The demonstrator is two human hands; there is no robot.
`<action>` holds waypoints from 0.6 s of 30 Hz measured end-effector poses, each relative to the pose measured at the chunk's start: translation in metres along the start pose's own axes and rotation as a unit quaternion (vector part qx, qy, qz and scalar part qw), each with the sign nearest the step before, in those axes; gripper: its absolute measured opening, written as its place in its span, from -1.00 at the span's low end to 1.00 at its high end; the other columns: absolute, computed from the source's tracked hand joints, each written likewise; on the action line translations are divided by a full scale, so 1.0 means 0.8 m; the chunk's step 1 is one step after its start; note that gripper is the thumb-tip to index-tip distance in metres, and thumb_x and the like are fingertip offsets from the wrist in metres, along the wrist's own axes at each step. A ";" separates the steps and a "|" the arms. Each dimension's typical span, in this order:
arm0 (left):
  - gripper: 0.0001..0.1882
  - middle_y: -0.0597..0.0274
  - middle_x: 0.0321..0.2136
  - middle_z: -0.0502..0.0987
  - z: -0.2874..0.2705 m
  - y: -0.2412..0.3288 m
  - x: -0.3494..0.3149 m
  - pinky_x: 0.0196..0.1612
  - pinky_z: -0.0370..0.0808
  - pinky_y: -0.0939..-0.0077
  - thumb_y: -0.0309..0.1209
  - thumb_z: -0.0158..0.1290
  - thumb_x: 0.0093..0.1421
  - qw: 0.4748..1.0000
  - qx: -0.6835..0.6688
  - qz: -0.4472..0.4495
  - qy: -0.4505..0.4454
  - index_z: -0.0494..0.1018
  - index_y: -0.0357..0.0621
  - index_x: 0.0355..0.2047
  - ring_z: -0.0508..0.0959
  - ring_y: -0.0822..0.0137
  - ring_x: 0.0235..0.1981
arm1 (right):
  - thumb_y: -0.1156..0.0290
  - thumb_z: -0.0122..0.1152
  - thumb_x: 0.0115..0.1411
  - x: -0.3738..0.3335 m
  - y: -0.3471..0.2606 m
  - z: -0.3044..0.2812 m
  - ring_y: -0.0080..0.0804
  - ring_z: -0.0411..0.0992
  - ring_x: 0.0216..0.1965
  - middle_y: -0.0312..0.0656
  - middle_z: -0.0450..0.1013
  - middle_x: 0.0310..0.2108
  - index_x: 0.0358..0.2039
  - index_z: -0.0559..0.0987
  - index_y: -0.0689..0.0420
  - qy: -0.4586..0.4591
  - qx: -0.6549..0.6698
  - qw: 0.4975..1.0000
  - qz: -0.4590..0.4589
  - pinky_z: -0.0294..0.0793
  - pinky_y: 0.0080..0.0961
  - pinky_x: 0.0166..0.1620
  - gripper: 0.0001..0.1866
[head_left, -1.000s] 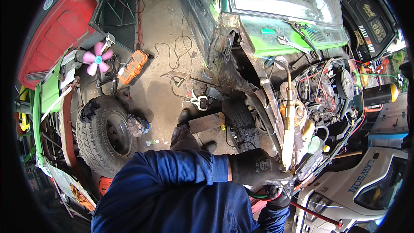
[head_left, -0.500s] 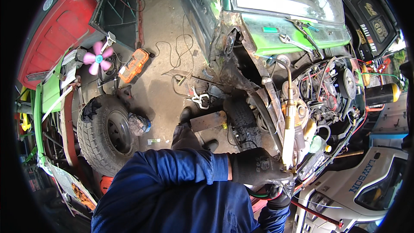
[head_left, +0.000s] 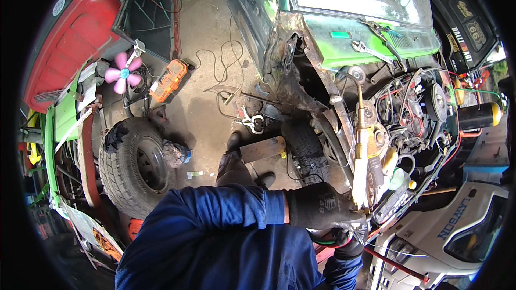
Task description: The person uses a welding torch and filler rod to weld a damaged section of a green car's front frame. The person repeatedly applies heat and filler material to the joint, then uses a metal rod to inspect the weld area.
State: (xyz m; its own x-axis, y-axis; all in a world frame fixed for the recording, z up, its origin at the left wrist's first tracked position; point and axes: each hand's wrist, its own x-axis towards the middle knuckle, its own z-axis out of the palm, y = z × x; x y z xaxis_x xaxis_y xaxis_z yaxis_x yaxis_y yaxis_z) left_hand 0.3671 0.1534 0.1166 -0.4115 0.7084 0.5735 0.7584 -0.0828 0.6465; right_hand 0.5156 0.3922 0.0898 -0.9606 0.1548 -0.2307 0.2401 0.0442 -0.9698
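A long gas torch (head_left: 360,166) with a brass neck and a pale handle points away from me over the open engine bay. My left hand (head_left: 317,207), in a dark work glove, reaches across my body and closes on the brass valve end at the torch's near end. Below it, partly covered by the left hand, my right hand (head_left: 349,246) is gloved too and wraps around the torch's rear end where the hoses come off. A red and green hose pair (head_left: 325,243) curves out beside the hands. The torch's bent tip sits near the rusty fender edge.
A green car body (head_left: 328,48) with a rusted, torn fender (head_left: 293,75) stands ahead. Its engine (head_left: 414,107) is exposed at right. Wrench (head_left: 371,51) and pliers lie on the cowl. A loose wheel (head_left: 137,166), fan (head_left: 123,73), orange case (head_left: 169,80) and cables are left.
The whole scene has shifted slightly to the right and down in the view. Both hands keep their places on the torch, with no clear movement of the fingers.
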 end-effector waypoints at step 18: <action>-0.35 0.02 -0.01 0.68 -0.084 -0.080 -0.071 -0.08 0.68 0.14 -0.20 0.17 0.34 0.981 -0.108 -0.120 -0.111 0.36 0.10 0.43 0.74 0.01 -0.15 | -0.18 -0.10 0.54 0.046 0.004 0.107 -0.07 0.64 -0.09 0.11 0.58 -0.03 0.27 0.39 0.33 -0.024 0.022 0.990 0.140 0.70 -0.09 0.00 -0.27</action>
State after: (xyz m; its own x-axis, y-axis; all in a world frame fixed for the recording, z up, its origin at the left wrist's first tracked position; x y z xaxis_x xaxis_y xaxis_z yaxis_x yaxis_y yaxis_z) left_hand 0.3082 0.0716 0.0766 -0.4262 0.8590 0.2838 0.5195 -0.0245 0.8541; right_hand 0.4692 0.3132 0.0712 -0.8635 0.1084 -0.4925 0.4916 -0.0375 -0.8700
